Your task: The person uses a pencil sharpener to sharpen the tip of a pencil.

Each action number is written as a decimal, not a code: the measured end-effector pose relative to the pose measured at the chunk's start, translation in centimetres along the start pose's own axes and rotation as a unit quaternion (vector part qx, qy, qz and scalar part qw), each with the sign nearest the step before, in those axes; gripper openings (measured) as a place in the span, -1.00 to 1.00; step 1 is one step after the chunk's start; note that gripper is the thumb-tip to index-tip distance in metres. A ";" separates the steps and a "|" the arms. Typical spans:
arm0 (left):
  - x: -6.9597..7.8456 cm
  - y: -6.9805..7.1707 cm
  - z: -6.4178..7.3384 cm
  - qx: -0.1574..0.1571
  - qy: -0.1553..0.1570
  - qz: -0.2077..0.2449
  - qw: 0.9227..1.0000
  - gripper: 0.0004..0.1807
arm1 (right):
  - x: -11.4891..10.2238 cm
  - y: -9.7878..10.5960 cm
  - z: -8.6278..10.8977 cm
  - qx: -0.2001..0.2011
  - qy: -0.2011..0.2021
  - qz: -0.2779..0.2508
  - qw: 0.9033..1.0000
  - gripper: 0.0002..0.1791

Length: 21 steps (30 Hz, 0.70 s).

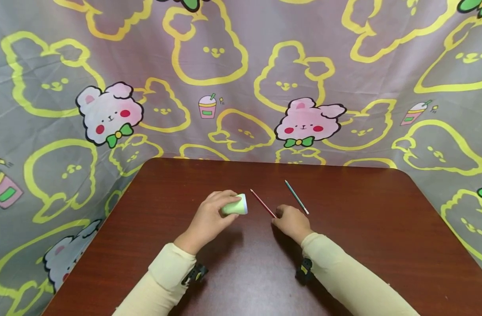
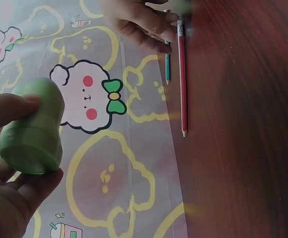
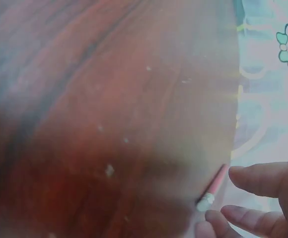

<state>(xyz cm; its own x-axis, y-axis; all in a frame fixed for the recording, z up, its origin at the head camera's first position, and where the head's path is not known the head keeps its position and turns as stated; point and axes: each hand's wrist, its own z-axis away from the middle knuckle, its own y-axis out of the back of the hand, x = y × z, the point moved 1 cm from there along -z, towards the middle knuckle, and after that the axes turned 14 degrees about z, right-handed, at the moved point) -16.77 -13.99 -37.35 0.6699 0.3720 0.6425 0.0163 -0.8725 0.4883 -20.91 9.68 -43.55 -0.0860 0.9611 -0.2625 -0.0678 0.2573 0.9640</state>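
My left hand (image 1: pixel 209 216) grips a small green waisted cylinder (image 1: pixel 232 207) with a pale end, thumb on one side and fingers on the other. It is raised over the table, and in the left wrist view the green cylinder (image 2: pixel 37 136) shows its narrowed middle. A red pencil (image 1: pixel 262 203) lies on the table, its sharpened tip pointing away to the left. At its eraser end is my right hand (image 1: pixel 294 223). The right wrist view shows the thumb and fingers spread apart, close beside the red pencil (image 3: pixel 216 182).
A teal pencil (image 1: pixel 296 196) lies on the brown table (image 1: pixel 363 245), just beyond my right hand. Behind the table's far edge hangs a grey patterned curtain (image 1: pixel 257 26) with yellow outlines and rabbit faces. Black bands circle both wrists.
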 end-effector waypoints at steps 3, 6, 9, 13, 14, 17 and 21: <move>0.1 0.0 0.0 -0.005 0.004 -0.001 1.000 -0.59 | 0.1 0.4 0.2 -0.002 0.012 0.003 1.000 -0.51; 0.2 0.1 -0.1 -0.008 0.007 -0.004 1.000 -0.59 | 0.3 0.6 0.4 0.008 0.034 0.015 0.999 -0.49; 0.3 0.1 -0.1 -0.007 0.008 -0.004 1.000 -0.59 | 0.7 0.6 0.7 0.026 0.070 0.030 0.997 -0.50; 0.5 0.2 -0.1 -0.006 0.010 -0.002 1.000 -0.59 | 1.2 0.5 1.0 0.062 0.127 0.064 0.988 -0.49; 0.5 0.3 -0.1 -0.005 0.010 -0.001 1.000 -0.60 | 1.3 0.4 1.1 0.075 0.141 0.075 0.984 -0.48; 0.5 0.3 -0.1 -0.004 0.008 -0.001 1.000 -0.60 | 1.8 0.4 1.3 0.115 0.179 0.109 0.971 -0.46; 0.5 0.4 -0.1 -0.003 0.007 -0.001 1.000 -0.60 | 2.4 0.6 1.3 0.153 0.207 0.140 0.956 -0.44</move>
<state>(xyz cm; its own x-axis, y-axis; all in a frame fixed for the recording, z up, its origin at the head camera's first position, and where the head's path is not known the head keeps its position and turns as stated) -16.46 -14.10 -36.77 0.6598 0.3774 0.6498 0.0131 -0.8703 0.4923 -19.87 12.28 -43.58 -0.4494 0.8902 0.0742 0.3041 0.0743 0.9497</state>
